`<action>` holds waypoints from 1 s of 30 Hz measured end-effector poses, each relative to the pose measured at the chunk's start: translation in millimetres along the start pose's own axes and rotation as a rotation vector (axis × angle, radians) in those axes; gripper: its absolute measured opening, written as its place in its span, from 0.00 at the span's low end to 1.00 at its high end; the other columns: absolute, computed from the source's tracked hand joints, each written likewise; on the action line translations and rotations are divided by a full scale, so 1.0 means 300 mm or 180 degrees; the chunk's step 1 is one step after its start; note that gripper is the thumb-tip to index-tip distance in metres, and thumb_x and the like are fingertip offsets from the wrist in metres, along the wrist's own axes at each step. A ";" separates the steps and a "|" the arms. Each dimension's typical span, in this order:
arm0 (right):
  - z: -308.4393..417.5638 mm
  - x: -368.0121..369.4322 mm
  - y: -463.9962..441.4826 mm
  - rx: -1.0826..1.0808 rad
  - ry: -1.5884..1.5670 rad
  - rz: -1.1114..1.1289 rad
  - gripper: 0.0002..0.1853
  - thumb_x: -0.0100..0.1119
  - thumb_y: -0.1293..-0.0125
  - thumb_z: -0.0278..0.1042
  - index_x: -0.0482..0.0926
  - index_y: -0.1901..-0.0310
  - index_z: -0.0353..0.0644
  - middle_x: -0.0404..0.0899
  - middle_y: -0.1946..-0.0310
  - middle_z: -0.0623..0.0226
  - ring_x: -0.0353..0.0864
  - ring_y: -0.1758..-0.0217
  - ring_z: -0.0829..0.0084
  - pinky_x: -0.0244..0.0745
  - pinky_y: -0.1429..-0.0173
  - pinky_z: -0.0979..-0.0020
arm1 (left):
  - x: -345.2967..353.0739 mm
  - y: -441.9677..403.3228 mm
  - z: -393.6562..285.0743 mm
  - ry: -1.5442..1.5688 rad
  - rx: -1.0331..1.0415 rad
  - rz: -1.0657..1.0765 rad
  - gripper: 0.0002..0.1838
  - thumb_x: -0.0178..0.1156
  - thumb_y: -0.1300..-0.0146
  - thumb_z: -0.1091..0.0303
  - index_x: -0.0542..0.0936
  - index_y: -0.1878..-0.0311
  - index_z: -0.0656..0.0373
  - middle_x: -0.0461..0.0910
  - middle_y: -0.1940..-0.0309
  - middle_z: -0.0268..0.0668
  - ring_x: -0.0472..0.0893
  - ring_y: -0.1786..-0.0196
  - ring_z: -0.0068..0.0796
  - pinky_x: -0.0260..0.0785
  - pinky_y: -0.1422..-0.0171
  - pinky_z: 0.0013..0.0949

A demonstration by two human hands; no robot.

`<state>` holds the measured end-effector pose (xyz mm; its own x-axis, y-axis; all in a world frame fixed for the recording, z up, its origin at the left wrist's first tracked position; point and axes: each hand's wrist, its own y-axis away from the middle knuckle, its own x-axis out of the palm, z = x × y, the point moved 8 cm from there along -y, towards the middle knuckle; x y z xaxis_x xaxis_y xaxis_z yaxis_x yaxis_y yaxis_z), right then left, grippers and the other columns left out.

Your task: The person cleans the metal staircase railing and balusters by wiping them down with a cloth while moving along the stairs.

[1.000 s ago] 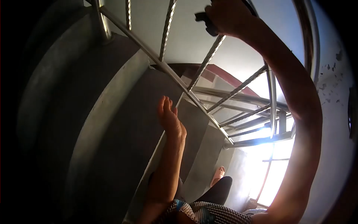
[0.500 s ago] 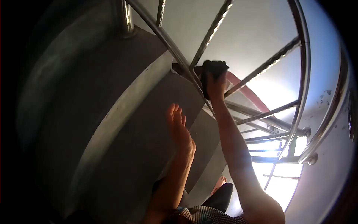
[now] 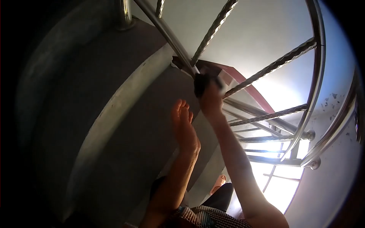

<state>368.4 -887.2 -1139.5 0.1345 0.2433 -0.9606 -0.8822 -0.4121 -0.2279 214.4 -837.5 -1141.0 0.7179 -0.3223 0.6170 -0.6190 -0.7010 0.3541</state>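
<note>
A black cloth [image 3: 201,84] is bunched in my right hand [image 3: 211,100], whose fingers are closed around it. Together they sit against the lower metal rail [image 3: 170,37] of a stair railing, close to the foot of a twisted baluster [image 3: 216,29]. Part of the cloth and the fingertips are blurred or hidden. My left hand [image 3: 184,127] is raised over the dark steps, fingers stretched out, with nothing in it. It is apart from the railing.
Curved grey steps [image 3: 125,140] with pale edges fill the left side. A round metal post [image 3: 124,15] stands at the upper left. More handrail [image 3: 320,72] curves along the right, with a bright window [image 3: 281,186] below. My foot [image 3: 218,184] shows at the bottom.
My right hand has moved down and left with the black cloth, along the lower rail. My left hand stays nearly in place.
</note>
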 end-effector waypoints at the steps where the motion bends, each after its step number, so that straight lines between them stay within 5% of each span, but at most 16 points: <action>1: 0.011 -0.003 0.052 0.0004 0.0020 0.0077 0.26 0.52 0.45 0.32 0.59 0.44 0.37 0.69 0.58 0.50 0.75 0.61 0.49 0.75 0.61 0.58 | 0.011 0.001 -0.004 0.0017 -0.0011 0.0032 0.21 0.44 0.34 0.60 0.61 0.40 0.58 0.62 0.42 0.38 0.61 0.38 0.30 0.51 0.35 0.36; 4: 0.031 0.073 0.264 -0.0972 -0.0079 0.0288 0.22 0.49 0.44 0.30 0.64 0.45 0.43 0.69 0.55 0.54 0.72 0.52 0.53 0.75 0.58 0.58 | 0.018 0.022 -0.003 0.0105 -0.0016 0.0014 0.22 0.45 0.35 0.60 0.61 0.40 0.58 0.63 0.42 0.37 0.61 0.38 0.29 0.52 0.36 0.35; 7: 0.009 0.161 0.351 -0.1183 -0.0235 0.0921 0.19 0.49 0.45 0.29 0.70 0.49 0.48 0.71 0.54 0.57 0.69 0.47 0.54 0.73 0.54 0.57 | -0.012 0.012 -0.031 0.0278 0.0065 -0.0130 0.22 0.45 0.34 0.60 0.61 0.40 0.58 0.63 0.43 0.38 0.61 0.39 0.29 0.52 0.37 0.34; 10: 0.227 -0.172 0.219 -0.2238 -0.0558 -0.0343 0.19 0.52 0.48 0.33 0.74 0.52 0.49 0.72 0.54 0.61 0.66 0.45 0.56 0.69 0.48 0.58 | -0.026 0.009 -0.092 0.0316 0.0408 -0.0076 0.22 0.44 0.34 0.60 0.61 0.40 0.58 0.63 0.43 0.38 0.61 0.38 0.29 0.52 0.36 0.34; 13: 0.450 -0.307 0.090 -0.3207 0.0532 -0.1075 0.19 0.51 0.47 0.38 0.74 0.52 0.49 0.73 0.53 0.68 0.58 0.38 0.60 0.59 0.40 0.56 | -0.036 0.003 -0.151 0.0202 0.0525 -0.0152 0.21 0.42 0.34 0.61 0.61 0.40 0.59 0.62 0.42 0.39 0.61 0.38 0.30 0.50 0.34 0.35; 16: 0.578 -0.184 -0.033 -0.4133 0.2072 -0.0949 0.13 0.52 0.50 0.36 0.80 0.63 0.44 0.78 0.63 0.70 0.58 0.36 0.63 0.49 0.33 0.54 | -0.065 0.015 -0.188 -0.0009 0.0755 -0.0273 0.21 0.42 0.34 0.62 0.62 0.41 0.59 0.61 0.41 0.39 0.61 0.38 0.30 0.49 0.33 0.36; 18: 0.564 -0.062 -0.078 -0.4060 0.2492 -0.0719 0.10 0.53 0.50 0.36 0.81 0.68 0.44 0.79 0.69 0.72 0.63 0.40 0.63 0.49 0.34 0.53 | -0.085 0.001 -0.186 0.0114 0.0488 -0.0465 0.21 0.42 0.35 0.63 0.62 0.41 0.59 0.62 0.42 0.39 0.61 0.38 0.30 0.50 0.34 0.36; 20: 0.480 0.059 -0.073 -0.3766 0.3385 0.0417 0.09 0.54 0.50 0.36 0.82 0.72 0.45 0.79 0.73 0.70 0.68 0.46 0.64 0.53 0.37 0.54 | -0.094 -0.001 -0.175 0.0135 0.0534 -0.0548 0.20 0.42 0.35 0.63 0.63 0.41 0.59 0.63 0.43 0.38 0.61 0.39 0.29 0.51 0.35 0.36; 22: 0.344 0.122 -0.055 -0.3784 0.1670 -0.0393 0.08 0.53 0.49 0.35 0.82 0.70 0.46 0.79 0.70 0.68 0.72 0.53 0.65 0.58 0.41 0.60 | -0.091 -0.002 -0.171 0.0139 0.0585 -0.0555 0.20 0.43 0.35 0.63 0.63 0.41 0.59 0.63 0.43 0.38 0.62 0.39 0.29 0.51 0.35 0.36; 24: 0.175 0.214 0.049 -0.3853 0.2346 0.0304 0.09 0.51 0.48 0.32 0.81 0.67 0.45 0.78 0.67 0.64 0.74 0.56 0.63 0.63 0.46 0.66 | -0.082 0.001 -0.162 0.0221 0.0542 -0.0506 0.20 0.43 0.36 0.63 0.63 0.42 0.60 0.64 0.44 0.38 0.62 0.40 0.28 0.52 0.36 0.35; 26: 0.030 0.269 0.143 -0.3647 0.2002 -0.0083 0.10 0.51 0.48 0.35 0.81 0.68 0.45 0.79 0.74 0.64 0.74 0.60 0.67 0.59 0.44 0.67 | -0.083 -0.011 -0.153 0.0260 0.0589 -0.0488 0.20 0.43 0.36 0.63 0.64 0.42 0.59 0.65 0.44 0.37 0.63 0.40 0.28 0.52 0.36 0.36; 28: -0.270 0.424 0.127 -0.1417 0.1145 0.0852 0.10 0.53 0.49 0.37 0.81 0.69 0.43 0.79 0.73 0.64 0.75 0.62 0.68 0.63 0.48 0.65 | -0.094 -0.014 -0.148 0.0226 0.0620 -0.0470 0.20 0.43 0.36 0.62 0.64 0.42 0.59 0.65 0.44 0.37 0.63 0.41 0.28 0.51 0.36 0.36; 30: -0.244 0.366 0.354 -0.3000 0.2685 0.2049 0.11 0.54 0.49 0.37 0.80 0.68 0.41 0.79 0.73 0.62 0.76 0.66 0.66 0.67 0.56 0.64 | -0.102 -0.022 -0.157 0.0305 0.0659 -0.0426 0.20 0.44 0.36 0.61 0.64 0.42 0.57 0.64 0.44 0.38 0.63 0.40 0.28 0.50 0.35 0.35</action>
<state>322.5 -968.7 -1280.7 0.3514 -0.6591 -0.6649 -0.3101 -0.7520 0.5816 181.7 -793.0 -1129.1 0.7494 -0.1632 0.6417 -0.4352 -0.8518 0.2916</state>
